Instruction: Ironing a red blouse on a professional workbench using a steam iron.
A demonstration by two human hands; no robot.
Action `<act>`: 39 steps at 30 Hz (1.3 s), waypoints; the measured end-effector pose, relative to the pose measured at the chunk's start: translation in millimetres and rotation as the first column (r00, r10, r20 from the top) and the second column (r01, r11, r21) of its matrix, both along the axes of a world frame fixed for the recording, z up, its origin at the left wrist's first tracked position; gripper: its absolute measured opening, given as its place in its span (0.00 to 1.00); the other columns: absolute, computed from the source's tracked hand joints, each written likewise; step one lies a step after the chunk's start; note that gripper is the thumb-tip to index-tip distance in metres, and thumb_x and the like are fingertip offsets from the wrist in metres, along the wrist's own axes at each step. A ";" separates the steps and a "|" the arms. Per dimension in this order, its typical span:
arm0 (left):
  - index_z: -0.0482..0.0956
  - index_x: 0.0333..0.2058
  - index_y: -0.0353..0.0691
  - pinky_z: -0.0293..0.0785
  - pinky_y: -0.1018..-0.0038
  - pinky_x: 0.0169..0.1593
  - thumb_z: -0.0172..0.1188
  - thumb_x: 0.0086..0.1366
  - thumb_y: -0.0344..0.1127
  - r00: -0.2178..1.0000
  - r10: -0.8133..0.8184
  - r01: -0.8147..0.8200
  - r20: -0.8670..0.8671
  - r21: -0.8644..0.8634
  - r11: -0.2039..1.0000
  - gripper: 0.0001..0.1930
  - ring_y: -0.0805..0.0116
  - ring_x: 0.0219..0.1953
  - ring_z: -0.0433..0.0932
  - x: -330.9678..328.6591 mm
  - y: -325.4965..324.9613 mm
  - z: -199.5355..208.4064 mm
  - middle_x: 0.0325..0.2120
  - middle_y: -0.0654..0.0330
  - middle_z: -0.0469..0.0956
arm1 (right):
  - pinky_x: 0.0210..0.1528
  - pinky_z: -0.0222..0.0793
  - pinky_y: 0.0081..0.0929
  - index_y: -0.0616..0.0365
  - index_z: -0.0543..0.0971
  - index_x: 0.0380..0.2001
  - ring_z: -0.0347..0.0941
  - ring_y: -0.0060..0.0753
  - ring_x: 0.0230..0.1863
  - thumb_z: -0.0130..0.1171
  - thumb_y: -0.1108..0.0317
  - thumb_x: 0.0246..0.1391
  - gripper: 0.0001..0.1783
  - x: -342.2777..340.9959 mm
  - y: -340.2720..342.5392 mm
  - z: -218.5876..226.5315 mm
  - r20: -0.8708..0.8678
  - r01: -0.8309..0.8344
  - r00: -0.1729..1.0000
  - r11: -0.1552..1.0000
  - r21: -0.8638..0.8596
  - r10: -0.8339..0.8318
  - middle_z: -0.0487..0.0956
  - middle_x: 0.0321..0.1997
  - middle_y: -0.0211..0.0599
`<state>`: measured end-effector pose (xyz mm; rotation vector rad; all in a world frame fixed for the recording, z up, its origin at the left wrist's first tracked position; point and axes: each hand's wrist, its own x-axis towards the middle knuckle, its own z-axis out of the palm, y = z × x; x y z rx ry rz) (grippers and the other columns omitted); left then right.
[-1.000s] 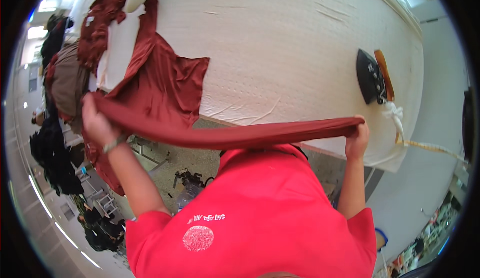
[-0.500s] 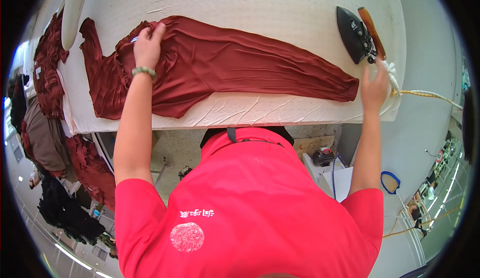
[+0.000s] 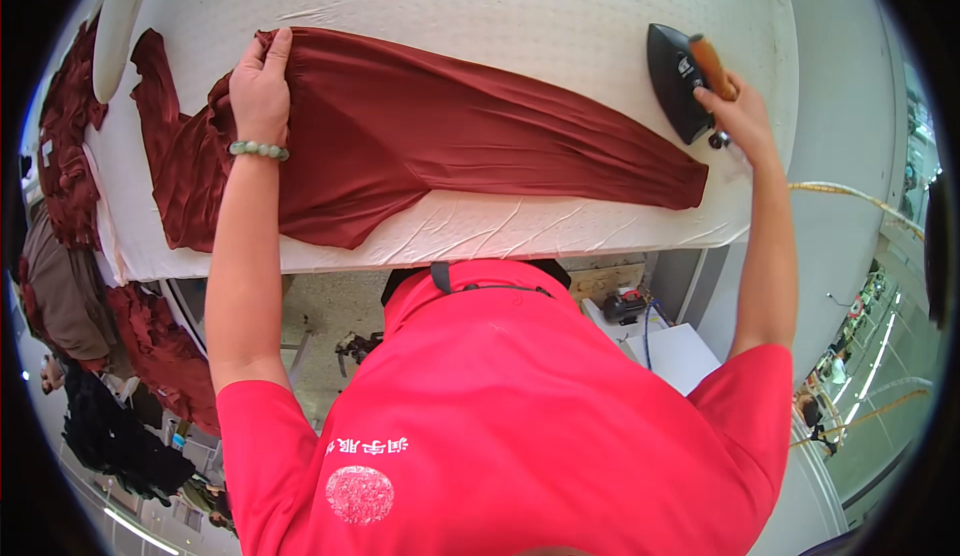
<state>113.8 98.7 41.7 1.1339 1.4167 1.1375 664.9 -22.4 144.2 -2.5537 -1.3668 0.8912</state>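
Observation:
A dark red garment [image 3: 480,126] lies across the padded white board, one long sleeve stretched toward the right and the gathered part bunched at the left. At its upper left, my left hand [image 3: 262,86] is closed on the cloth, pinching the edge between thumb and fingers. My right hand [image 3: 738,116] has its fingers round the wooden handle of a black iron [image 3: 680,86]. The iron stands on the board just beyond the cuff, apart from the cloth, its tip pointing away from me.
The padded board [image 3: 480,16] has a near edge just in front of my body. A yellowish hose [image 3: 850,191] runs off to the right from near the iron. More dark red clothes [image 3: 70,156] hang at the left, beside a white padded arm [image 3: 122,26].
My right hand has reached the iron and taken its handle. My left hand has moved slightly left and up, and the cloth beside it is pulled smoother and flatter.

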 end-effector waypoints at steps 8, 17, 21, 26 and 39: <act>0.81 0.49 0.34 0.71 0.81 0.49 0.59 0.73 0.36 0.953 -0.095 0.143 0.286 -0.152 0.978 0.13 0.81 0.41 0.76 -22.4 9.4 15.9 0.41 0.68 0.82 | 0.37 0.77 0.38 0.49 0.79 0.49 0.82 0.49 0.32 0.75 0.63 0.46 0.25 -143.2 -40.0 -3.2 0.080 -0.620 0.785 0.774 0.128 0.615 0.83 0.30 0.46; 0.81 0.50 0.34 0.71 0.80 0.53 0.59 0.72 0.34 0.943 -0.112 0.187 0.314 -0.220 0.957 0.13 0.80 0.45 0.78 -14.5 9.8 32.1 0.43 0.67 0.83 | 0.31 0.73 0.41 0.49 0.80 0.46 0.79 0.48 0.27 0.73 0.69 0.40 0.26 -259.1 -21.6 -0.9 0.030 -0.642 0.711 0.630 0.437 0.703 0.79 0.23 0.40; 0.81 0.50 0.34 0.71 0.80 0.53 0.60 0.72 0.34 0.914 -0.080 0.180 0.397 -0.221 0.959 0.13 0.79 0.45 0.78 -21.6 11.9 36.2 0.44 0.67 0.83 | 0.29 0.72 0.40 0.48 0.79 0.47 0.78 0.46 0.25 0.72 0.70 0.38 0.27 -263.0 -24.6 -1.5 -0.005 -0.634 0.698 0.621 0.461 0.716 0.78 0.22 0.38; 0.82 0.50 0.35 0.72 0.80 0.53 0.60 0.71 0.32 0.936 -0.052 0.125 0.348 -0.189 0.974 0.12 0.79 0.45 0.79 -27.7 12.2 39.7 0.44 0.65 0.83 | 0.30 0.73 0.41 0.49 0.79 0.48 0.79 0.48 0.27 0.72 0.69 0.41 0.26 -218.1 -35.9 12.3 0.122 -0.632 0.775 0.755 0.175 0.621 0.80 0.24 0.39; 0.81 0.49 0.33 0.74 0.79 0.54 0.59 0.71 0.30 0.840 -0.021 0.081 0.542 -0.087 0.993 0.11 0.73 0.47 0.81 -16.7 23.8 68.9 0.45 0.60 0.84 | 0.34 0.74 0.40 0.49 0.80 0.47 0.81 0.49 0.32 0.74 0.64 0.46 0.23 -178.1 -75.3 19.0 0.074 -0.551 0.834 0.820 0.154 0.547 0.82 0.31 0.45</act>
